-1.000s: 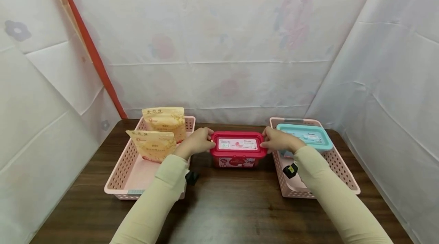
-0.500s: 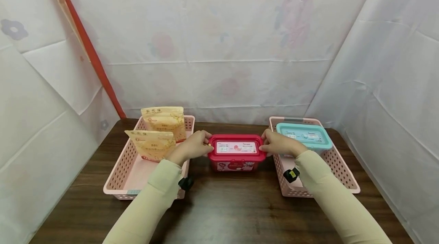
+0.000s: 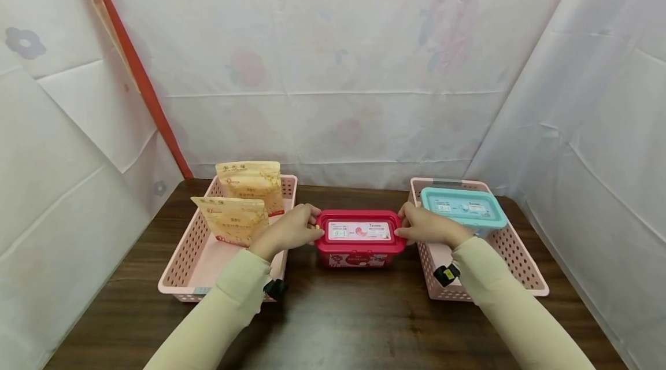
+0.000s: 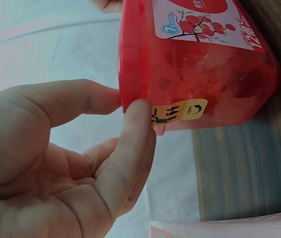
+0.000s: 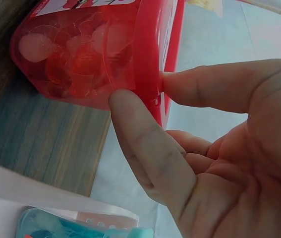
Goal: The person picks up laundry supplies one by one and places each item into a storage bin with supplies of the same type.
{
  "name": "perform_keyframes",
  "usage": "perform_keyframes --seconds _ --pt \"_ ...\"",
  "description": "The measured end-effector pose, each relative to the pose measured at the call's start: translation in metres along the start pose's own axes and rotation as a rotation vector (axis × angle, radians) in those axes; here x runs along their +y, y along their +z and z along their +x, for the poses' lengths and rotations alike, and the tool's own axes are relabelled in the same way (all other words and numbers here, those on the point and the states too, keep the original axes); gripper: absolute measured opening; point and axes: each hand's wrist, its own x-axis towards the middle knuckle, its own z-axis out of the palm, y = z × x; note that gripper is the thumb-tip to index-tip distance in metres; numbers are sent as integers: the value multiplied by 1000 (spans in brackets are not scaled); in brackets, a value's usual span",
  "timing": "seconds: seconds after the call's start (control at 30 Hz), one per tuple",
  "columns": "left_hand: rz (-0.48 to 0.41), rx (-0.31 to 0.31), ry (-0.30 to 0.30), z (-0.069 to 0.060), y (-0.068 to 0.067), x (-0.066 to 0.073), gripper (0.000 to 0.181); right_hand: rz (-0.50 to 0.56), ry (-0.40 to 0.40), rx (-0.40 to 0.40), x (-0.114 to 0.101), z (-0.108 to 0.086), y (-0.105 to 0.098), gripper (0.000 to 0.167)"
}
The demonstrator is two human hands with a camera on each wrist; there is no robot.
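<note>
A red lidded plastic box of laundry pods (image 3: 359,259) is in the middle of the table, its lid on. Rounded pods show through its clear red wall (image 5: 81,59) in the right wrist view. My left hand (image 3: 291,230) pinches the lid rim at the left end, thumb on top and fingertips under the edge, beside a yellow "open" sticker (image 4: 192,109). At the other end, my right hand (image 3: 430,225) pinches the rim the same way. Whether the box's base touches the table cannot be told.
On the left stands a pink basket (image 3: 179,266) holding two upright yellow pouches (image 3: 234,222). A second pink basket (image 3: 520,260) on the right holds a light blue lidded box (image 3: 463,207). White cloth walls (image 3: 333,69) enclose the dark wooden table (image 3: 354,324).
Both hands have brought the red box a short way toward me, keeping their pinch on its two ends. The baskets and their contents stay where they were.
</note>
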Motion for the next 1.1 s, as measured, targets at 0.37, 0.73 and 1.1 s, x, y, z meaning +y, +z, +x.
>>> perform_keyframes --seconds 0.37,0.73,1.1 --pt "-8 -5 -7 -12 3 3 46 49 1 -9 -1 -10 7 29" --pt "-32 -11 10 -20 3 1 48 61 -12 1 0 -16 11 29" --pt "-134 -5 -18 -24 5 0 48 94 -13 -4 6 -18 10 35"
